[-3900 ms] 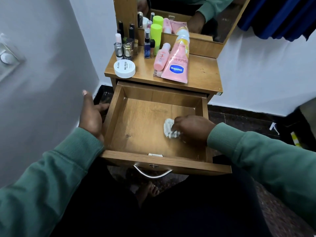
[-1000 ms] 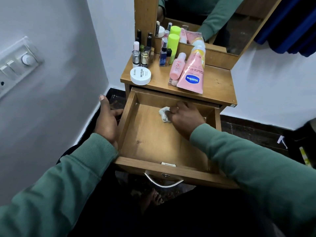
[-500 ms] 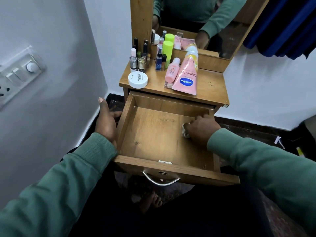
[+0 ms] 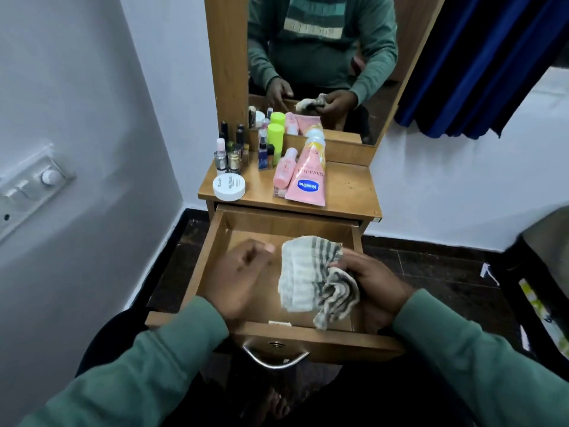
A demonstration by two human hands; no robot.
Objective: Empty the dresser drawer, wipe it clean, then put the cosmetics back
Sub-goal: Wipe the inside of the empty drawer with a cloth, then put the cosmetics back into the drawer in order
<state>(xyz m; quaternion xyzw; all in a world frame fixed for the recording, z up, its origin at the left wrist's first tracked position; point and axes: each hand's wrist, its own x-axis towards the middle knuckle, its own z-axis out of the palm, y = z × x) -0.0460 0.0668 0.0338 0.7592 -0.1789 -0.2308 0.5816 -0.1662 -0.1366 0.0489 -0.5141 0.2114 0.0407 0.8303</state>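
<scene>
The wooden drawer (image 4: 212, 241) is pulled out and holds no cosmetics. Above it my right hand (image 4: 369, 278) grips a white and grey striped cloth (image 4: 311, 272), which hangs partly unfolded. My left hand (image 4: 240, 272) hovers over the drawer just left of the cloth, fingers loosely curled, holding nothing. On the dresser top (image 4: 351, 186) lie a pink Vaseline tube (image 4: 308, 177), a small pink bottle (image 4: 284, 167) and a white round jar (image 4: 229, 187). A green bottle (image 4: 275, 140) and several small dark bottles (image 4: 231, 152) stand behind them.
A mirror (image 4: 323, 57) rises behind the dresser top. A white wall with a switch panel (image 4: 30, 189) is close on the left. A blue curtain (image 4: 492, 63) hangs at the upper right. The drawer's metal handle (image 4: 275, 359) faces me above a dark floor.
My right hand has lifted the cloth from the drawer's right side and it has opened out. My left hand has left the drawer's left wall and moved over the drawer.
</scene>
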